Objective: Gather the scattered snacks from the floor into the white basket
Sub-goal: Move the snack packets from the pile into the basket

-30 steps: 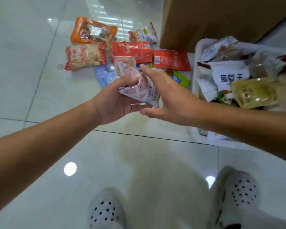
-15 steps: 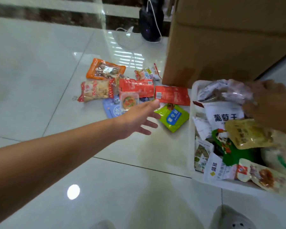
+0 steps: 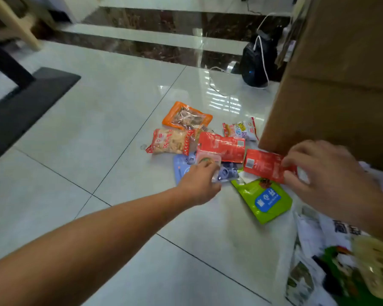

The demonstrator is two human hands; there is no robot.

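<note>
A black table base [image 3: 31, 91] sits far left on glossy pale tiles [image 3: 97, 140]. The left hand [image 3: 199, 184] curls its fingers over a small clear tub [image 3: 208, 159] atop crinkly foil packets. A tall cardboard box [image 3: 341, 85] crowds the pile. The right hand [image 3: 325, 173] pinches a flat red packet [image 3: 263, 165], thumb and fingers clamped on its edge. The white basket [image 3: 284, 268], blurred and stuffed with snacks, stands at lower right.

Snack packets [image 3: 208, 142] lie heaped on the floor [image 3: 97, 133] mid-scene, just left of the cardboard box [image 3: 341, 85]. The basket [image 3: 285, 257] sits near right, holding packets. A table base [image 3: 31, 96] stands far left
</note>
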